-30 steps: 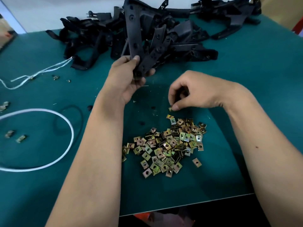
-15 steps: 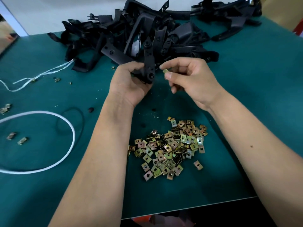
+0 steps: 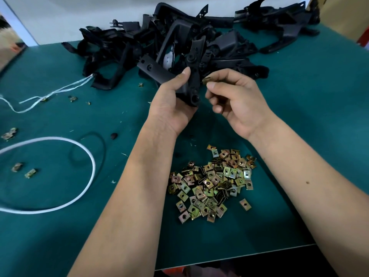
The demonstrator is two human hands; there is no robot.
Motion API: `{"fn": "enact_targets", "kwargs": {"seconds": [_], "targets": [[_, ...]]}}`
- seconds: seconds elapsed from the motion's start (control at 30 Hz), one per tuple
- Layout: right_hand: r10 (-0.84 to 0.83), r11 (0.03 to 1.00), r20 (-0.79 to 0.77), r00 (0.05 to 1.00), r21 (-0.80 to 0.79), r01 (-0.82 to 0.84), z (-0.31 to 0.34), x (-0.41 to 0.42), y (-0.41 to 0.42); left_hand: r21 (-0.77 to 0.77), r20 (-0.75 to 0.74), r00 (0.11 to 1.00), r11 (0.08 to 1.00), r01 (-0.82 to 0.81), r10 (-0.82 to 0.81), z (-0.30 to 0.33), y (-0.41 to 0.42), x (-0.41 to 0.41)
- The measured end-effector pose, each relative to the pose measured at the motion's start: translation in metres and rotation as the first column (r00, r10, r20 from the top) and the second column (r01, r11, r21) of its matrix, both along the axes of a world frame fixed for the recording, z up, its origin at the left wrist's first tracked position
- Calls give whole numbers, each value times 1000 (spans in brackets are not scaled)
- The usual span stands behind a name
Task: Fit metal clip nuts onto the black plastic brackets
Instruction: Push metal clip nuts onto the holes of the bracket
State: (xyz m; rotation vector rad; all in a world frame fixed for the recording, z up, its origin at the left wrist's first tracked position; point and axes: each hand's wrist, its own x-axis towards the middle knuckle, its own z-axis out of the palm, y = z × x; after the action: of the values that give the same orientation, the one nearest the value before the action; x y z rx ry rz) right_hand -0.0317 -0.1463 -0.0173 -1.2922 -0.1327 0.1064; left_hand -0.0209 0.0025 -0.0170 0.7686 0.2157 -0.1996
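Gripping a black bracket (image 3: 191, 76), the left hand (image 3: 171, 104) is faced by a clip nut (image 3: 206, 80) pinched in the right hand (image 3: 235, 100) just beside it.

Matt black plastic is seen in the brackets (image 3: 179, 47); beside them, toward the near edge, the clip nuts (image 3: 211, 182) are of shiny yellowish metal on a matt green mat (image 3: 299, 126).

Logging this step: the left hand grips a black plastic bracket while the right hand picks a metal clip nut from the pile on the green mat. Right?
Not quite. In the head view the right hand already pinches a metal clip nut up beside the black plastic bracket, which the left hand grips.
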Motion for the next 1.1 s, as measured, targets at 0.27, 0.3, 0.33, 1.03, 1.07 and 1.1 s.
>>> {"fn": "enact_targets", "kwargs": {"seconds": [0.27,0.3,0.33,1.03,1.07,1.1], "targets": [[-17,1000,-200,980,-13,15,-4,4,3,15,-8,1000,1000,-20,20,-2,-4,0],[1,1000,-234,972,20,4,-4,5,3,20,-9,1000,999,-29,29,-3,-4,1],[21,999,-261,965,53,-7,-4,5,3,22,-12,999,999,-39,39,-3,-4,2],[297,258,351,888,-925,279,-16,4,15,-183,-59,952,935,-305,299,-1,37,7],[290,278,359,887,-919,281,-15,4,16,-164,-55,956,942,-294,289,-1,36,7],[280,299,368,887,-911,283,-16,4,16,-147,-53,959,948,-283,278,-1,35,7]]}}
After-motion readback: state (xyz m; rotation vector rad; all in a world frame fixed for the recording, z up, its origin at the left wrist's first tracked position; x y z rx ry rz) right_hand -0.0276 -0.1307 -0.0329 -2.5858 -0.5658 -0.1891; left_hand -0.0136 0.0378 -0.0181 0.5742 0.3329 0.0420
